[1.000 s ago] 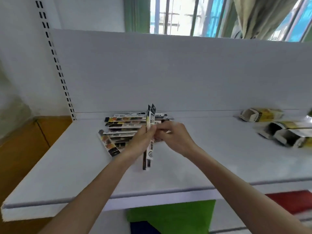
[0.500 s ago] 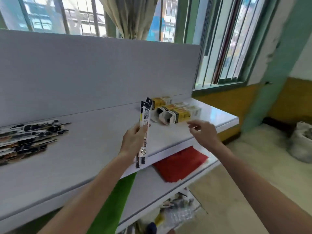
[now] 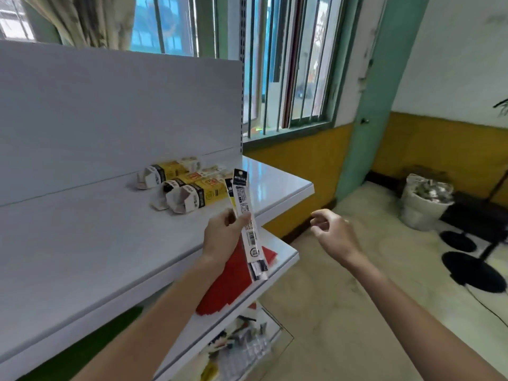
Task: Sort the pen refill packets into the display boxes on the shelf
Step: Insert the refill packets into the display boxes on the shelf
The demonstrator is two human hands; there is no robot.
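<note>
Nearby, display boxes (image 3: 189, 192) lying on shelf (image 3: 82, 243), left hand (image 3: 220, 237) pinching refill packets (image 3: 253, 243), right hand (image 3: 332, 232) loosely curled, holding nothing.

**A:** Where is the camera?

**B:** On the person's head. It looks forward and down, over both arms.

**A:** What is close to it?

**B:** The left hand (image 3: 222, 237) and the right hand (image 3: 332, 232), low in the middle. The white shelf (image 3: 82, 243) is near too, seen from above, running off to the left.

**A:** What is far away?

**B:** The window (image 3: 288, 64) is up at the back. The floor (image 3: 357, 298) is down on the right. The picture is very wide.

**A:** Any other view?

**B:** No, just this one.
</note>
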